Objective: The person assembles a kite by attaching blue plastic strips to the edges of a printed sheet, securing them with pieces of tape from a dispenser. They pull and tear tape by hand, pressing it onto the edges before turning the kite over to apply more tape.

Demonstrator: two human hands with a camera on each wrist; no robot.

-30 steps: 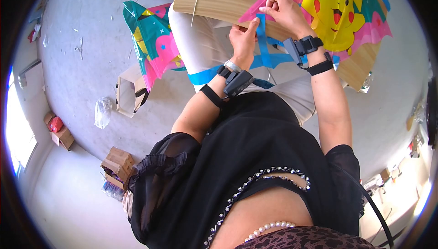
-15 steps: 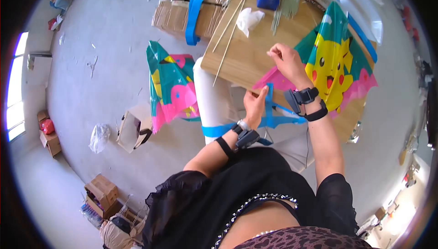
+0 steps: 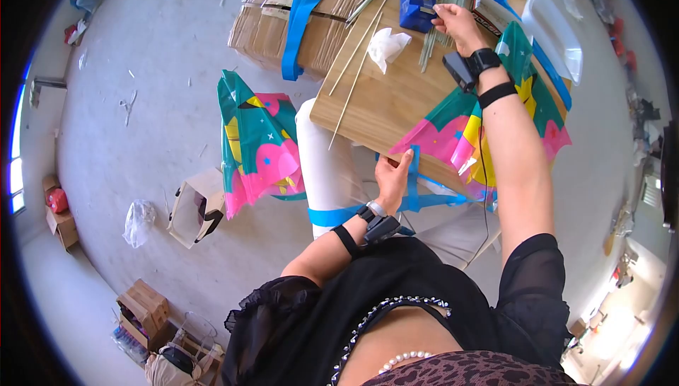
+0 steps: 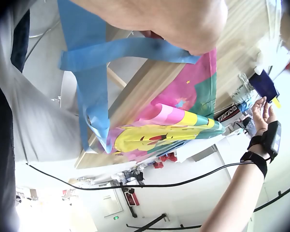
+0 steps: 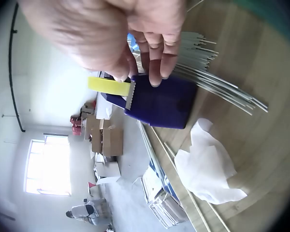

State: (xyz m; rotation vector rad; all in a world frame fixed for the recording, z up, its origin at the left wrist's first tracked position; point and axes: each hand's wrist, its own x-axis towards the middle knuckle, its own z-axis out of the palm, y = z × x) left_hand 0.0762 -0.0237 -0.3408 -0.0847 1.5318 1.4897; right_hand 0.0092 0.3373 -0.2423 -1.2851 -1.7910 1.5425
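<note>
At the table's near edge, my left hand [image 3: 392,184] grips the corner of a printed plastic sheet [image 3: 431,138], pink, green and yellow; its fingertips are hidden in the left wrist view. A blue strip [image 4: 125,50] hangs right beside that hand. My right hand [image 3: 460,26] is over the far part of the table, at a blue tape dispenser [image 5: 162,104] with a yellow roll [image 5: 108,86]. Thumb and forefinger pinch the tape end at the toothed cutter, the strip itself mostly covered by them. The other fingertips touch the dispenser's front.
Thin sticks [image 5: 198,53] lie beside the dispenser on the wooden tabletop [image 3: 382,106]. Nearby are a crumpled white tissue [image 3: 387,48] and a clear plastic tray [image 3: 552,32]. A taped cardboard box [image 3: 293,25] stands beyond the left edge. Another printed sheet [image 3: 262,145] hangs at left.
My right hand has moved forward from above the sheet to the tape dispenser. The left hand stays at the table edge. The head view has tilted up, showing more of the table.
</note>
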